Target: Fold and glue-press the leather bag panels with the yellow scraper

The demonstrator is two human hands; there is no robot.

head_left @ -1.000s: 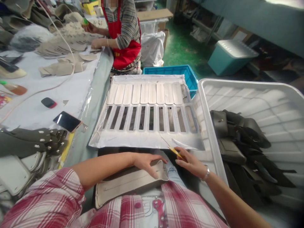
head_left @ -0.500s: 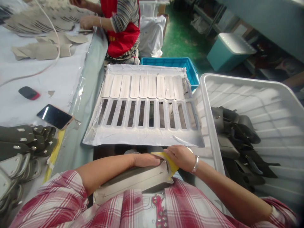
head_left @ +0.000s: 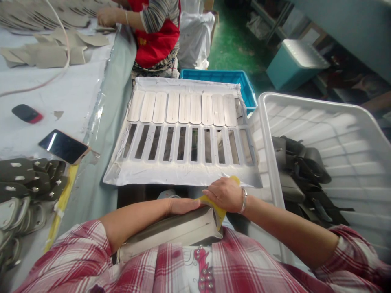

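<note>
A long grey leather piece [head_left: 171, 234] lies across my lap, held against my plaid shirt. My left hand [head_left: 182, 206] rests flat on its upper edge, fingers stretched out along it. My right hand [head_left: 225, 194] is closed on a yellow tool [head_left: 217, 208], pressing it down at the right end of the leather piece. Just beyond both hands lies a white slotted tray [head_left: 183, 173], with a row of beige strips [head_left: 182, 108] across its far part.
A white plastic crate [head_left: 336, 122] at my right holds dark leather pieces [head_left: 302, 171]. A phone [head_left: 63, 146] and dark studded straps [head_left: 27, 179] lie on the table at left. A person in a red apron [head_left: 154, 36] works beyond, near a blue bin [head_left: 226, 81].
My right hand has come in from the tray's edge onto the leather piece's end with the yellow tool. My left hand has slid along the upper edge. My view has tilted downward.
</note>
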